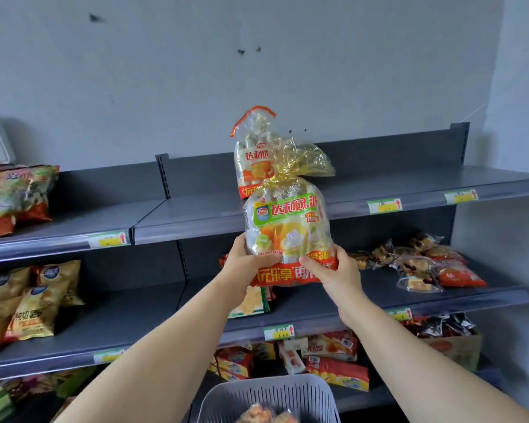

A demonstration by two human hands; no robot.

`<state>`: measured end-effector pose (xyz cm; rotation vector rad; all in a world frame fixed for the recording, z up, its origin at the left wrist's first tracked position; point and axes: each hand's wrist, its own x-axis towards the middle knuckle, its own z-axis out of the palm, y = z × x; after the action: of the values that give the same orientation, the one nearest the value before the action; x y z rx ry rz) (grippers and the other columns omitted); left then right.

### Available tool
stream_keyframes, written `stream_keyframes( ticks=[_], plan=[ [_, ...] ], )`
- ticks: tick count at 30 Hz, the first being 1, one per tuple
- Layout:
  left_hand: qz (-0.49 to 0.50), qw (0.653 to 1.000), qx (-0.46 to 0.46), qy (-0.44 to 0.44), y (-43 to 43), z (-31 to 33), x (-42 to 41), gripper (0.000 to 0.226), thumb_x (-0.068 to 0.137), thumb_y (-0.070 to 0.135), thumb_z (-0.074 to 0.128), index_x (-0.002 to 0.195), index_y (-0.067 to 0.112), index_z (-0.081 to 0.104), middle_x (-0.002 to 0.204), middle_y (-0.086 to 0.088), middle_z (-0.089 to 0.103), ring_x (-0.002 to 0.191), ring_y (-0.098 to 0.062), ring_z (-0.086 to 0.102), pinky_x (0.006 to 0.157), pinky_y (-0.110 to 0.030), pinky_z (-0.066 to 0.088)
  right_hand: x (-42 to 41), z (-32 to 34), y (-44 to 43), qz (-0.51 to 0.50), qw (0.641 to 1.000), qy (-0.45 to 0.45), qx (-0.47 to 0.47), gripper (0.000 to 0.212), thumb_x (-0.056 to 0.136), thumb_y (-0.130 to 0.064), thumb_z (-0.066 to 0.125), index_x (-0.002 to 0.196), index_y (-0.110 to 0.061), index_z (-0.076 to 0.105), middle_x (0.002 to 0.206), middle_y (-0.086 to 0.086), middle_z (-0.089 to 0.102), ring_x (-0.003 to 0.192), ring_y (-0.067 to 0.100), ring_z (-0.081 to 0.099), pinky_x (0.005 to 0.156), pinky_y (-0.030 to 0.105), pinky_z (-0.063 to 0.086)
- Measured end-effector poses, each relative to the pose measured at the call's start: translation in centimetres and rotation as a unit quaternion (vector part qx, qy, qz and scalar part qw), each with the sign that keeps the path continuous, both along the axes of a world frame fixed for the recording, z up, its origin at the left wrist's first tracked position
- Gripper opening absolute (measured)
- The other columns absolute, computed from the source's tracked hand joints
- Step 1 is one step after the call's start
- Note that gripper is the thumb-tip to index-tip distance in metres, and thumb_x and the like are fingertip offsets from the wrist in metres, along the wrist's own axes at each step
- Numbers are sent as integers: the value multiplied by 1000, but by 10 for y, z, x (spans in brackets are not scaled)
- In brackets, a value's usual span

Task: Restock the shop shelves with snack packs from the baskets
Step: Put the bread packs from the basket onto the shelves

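**Head view: both hands hold a big snack pack up to the top shelf**

Head camera looks at a grey wall (257, 71) with dark grey shop shelving set against it. The top shelf (394, 181) carries one tall orange-trimmed pack (252, 160) standing upright near its middle, and a heap of crinkled bags (16, 196) at the far left. The middle shelf (129, 312) has yellow chip bags (34, 303) on the left and a loose cluster of small clear-wrapped snacks (416, 264) on the right. Below that, red packs (333, 358) lie beside a cardboard box (458, 349).

A pale slotted basket (272, 392) sits at the bottom edge of the view, between the two forearms, with some packs inside it.

The snack pack (287, 233), clear with a green label, a red lower band and a tied yellow top, is held upright in the air. It is in front of the top shelf's front lip and just before the orange-trimmed pack.

The left hand (245, 264) grips its lower left side with the fingers curled round the red band. The right hand (333, 270) clamps the lower right corner, thumb across the front.

Small yellow-and-green price tags (384, 206) are clipped along the shelf edges.
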<state>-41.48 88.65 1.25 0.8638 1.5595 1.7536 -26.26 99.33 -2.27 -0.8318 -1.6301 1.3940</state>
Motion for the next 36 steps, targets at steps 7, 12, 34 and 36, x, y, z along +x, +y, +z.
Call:
stream_keyframes(
  ticks=[7,12,34,36],
  plan=[
    [6,998,37,40,33,42,-40,80,68,8,88,133,27,44,116,-6,70,99,-29,72,88,-51,57,-43,34,30,-9,999,19,28,74,68,-54,80,131,-30,50,124,-2,57,109,16,58,88,35,48],
    [39,995,40,82,57,74,-68,61,76,17,84,123,24,45,111,1,67,96,-19,70,82,-40,60,-79,74,51,-24,995,43,88,66,80,-41,76,137,-30,44,124,-6,57,111,13,57,90,33,49],
    [120,899,-129,401,139,72,-165,76,96,40,58,153,34,8,123,4,63,88,-18,59,67,-32,48,-171,93,138,-19,904,-323,279,82,96,-46,48,150,-40,-13,155,4,32,137,26,40,111,57,32],
    [124,884,-139,429,145,68,-168,81,97,43,54,155,38,-1,122,4,63,84,-15,58,61,-30,45,-174,89,145,-38,888,-353,294,79,99,-47,43,150,-38,-17,159,5,24,141,26,35,117,58,18]
  ],
)
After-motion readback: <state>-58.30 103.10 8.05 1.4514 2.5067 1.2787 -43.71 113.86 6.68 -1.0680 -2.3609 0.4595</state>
